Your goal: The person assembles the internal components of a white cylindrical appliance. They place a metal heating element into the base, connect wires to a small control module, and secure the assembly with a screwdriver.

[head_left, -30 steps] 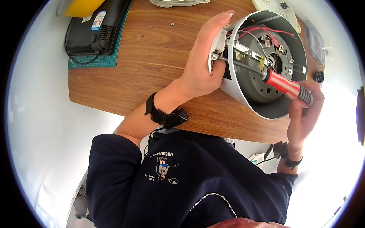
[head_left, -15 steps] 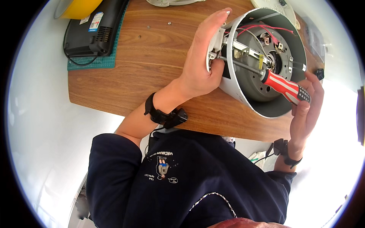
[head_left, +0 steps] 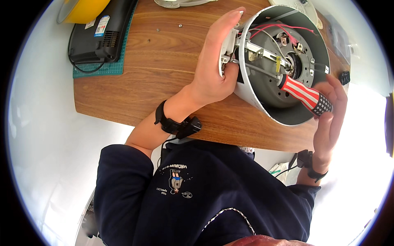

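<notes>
A rice-cooker-like body with a white outer shell (head_left: pixel 251 99) is tipped so its open grey inside faces me. In it are a round metal plate (head_left: pixel 273 88), a metal bracket and red and white wires (head_left: pixel 283 27). My left hand (head_left: pixel 213 71) is wrapped round a white plastic part (head_left: pixel 228 48) on the shell's left side, thumb curled near the screwdriver's tip. At the right, my right hand (head_left: pixel 334 108) grips the end of a screwdriver (head_left: pixel 303 92) with a red, white and black handle. Its shaft runs across the opening to that white part, where the tip is hidden.
Several small screws (head_left: pixel 180 26) lie on the wooden table (head_left: pixel 135 90). At the far left, a black appliance (head_left: pixel 92 45) and yellow container (head_left: pixel 84 11) stand by a green cutting mat (head_left: pixel 118 67). Whitish parts (head_left: pixel 184 3) lie at the back; a small black object (head_left: pixel 344 77) is at right.
The screwdriver handle has turned about its own length, showing more of its striped and starred side. The body and both hands have shifted slightly left.
</notes>
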`<state>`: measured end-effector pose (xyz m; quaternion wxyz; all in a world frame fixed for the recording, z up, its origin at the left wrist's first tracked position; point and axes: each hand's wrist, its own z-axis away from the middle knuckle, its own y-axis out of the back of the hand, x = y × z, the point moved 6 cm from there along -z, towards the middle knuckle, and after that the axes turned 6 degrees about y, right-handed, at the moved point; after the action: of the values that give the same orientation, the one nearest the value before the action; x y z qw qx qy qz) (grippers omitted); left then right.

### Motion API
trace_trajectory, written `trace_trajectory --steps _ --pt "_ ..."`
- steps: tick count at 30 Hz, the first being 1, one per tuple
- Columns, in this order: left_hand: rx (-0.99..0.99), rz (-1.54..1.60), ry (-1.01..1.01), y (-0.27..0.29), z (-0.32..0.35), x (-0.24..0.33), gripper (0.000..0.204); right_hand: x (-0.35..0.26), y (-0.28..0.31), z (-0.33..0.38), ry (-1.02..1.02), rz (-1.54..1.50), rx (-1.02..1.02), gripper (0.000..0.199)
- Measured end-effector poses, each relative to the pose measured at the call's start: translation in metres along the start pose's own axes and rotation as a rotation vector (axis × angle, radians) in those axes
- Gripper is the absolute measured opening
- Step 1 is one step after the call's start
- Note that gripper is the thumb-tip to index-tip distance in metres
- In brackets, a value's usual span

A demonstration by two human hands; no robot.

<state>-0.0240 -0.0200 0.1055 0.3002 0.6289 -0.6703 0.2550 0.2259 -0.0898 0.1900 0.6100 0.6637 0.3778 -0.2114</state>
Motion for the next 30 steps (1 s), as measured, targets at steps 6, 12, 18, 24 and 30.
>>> trace_trajectory --steps 6,12,18,24,30 --pt "0.003 -0.038 0.032 0.002 0.002 0.003 0.088 0.008 0.001 -0.001 0.004 0.107 0.057 0.076" --pt "-0.004 -0.019 0.041 -0.001 0.000 0.002 0.088 0.004 0.005 0.005 -0.105 0.122 -0.008 0.073" --pt "0.007 -0.012 0.066 0.000 0.003 -0.001 0.085 -0.001 -0.002 -0.005 0.048 0.210 0.048 0.078" --pt "0.007 0.004 0.111 0.000 0.003 -0.002 0.082 0.000 -0.012 -0.007 0.008 0.002 0.140 0.073" --pt "-0.011 -0.052 0.100 0.004 0.001 0.001 0.082 0.010 -0.001 -0.002 -0.081 -0.028 -0.065 0.060"
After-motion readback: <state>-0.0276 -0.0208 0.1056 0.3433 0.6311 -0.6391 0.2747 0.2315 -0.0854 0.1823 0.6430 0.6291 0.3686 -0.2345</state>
